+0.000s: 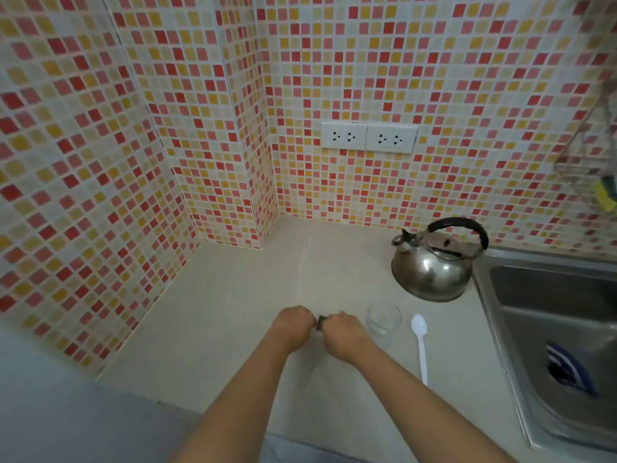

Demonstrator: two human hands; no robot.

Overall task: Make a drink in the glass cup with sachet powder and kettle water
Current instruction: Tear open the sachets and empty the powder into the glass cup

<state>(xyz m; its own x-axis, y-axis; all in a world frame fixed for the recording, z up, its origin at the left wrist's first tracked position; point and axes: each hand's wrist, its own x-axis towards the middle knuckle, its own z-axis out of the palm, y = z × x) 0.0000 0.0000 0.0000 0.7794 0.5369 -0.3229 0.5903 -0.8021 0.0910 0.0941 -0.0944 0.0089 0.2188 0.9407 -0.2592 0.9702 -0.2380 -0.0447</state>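
From the head camera, looking down over a pale counter (233, 312) tucked into a corner of red, orange and cream mosaic wall, both bare forearms reach forward and meet near the middle of the worktop. The left hand (293, 324) and right hand (344, 332) are both curled in, knuckles up, nearly touching one another. Between them a small dark sachet (321, 322) peeks out — only a sliver of it shows, gripped from either side. The fingers of each hand look pressed together and folded around it, though the fingertips themselves are hidden under the knuckles, so exactly how they pinch it I cannot tell.

Just to the right of the right hand stands the glass cup (384, 317), upright on the counter and seemingly with nothing in it. Beside that lies a white plastic spoon (420, 345), bowl towards the wall, handle towards the person. Behind the cup and spoon sits a steel kettle (434, 265) with a black handle — spout pointing left, close against the edge of the steel sink (507, 315). Something blue and white lies in the sink basin. Two white sockets (367, 137) sit side by side on the back wall.
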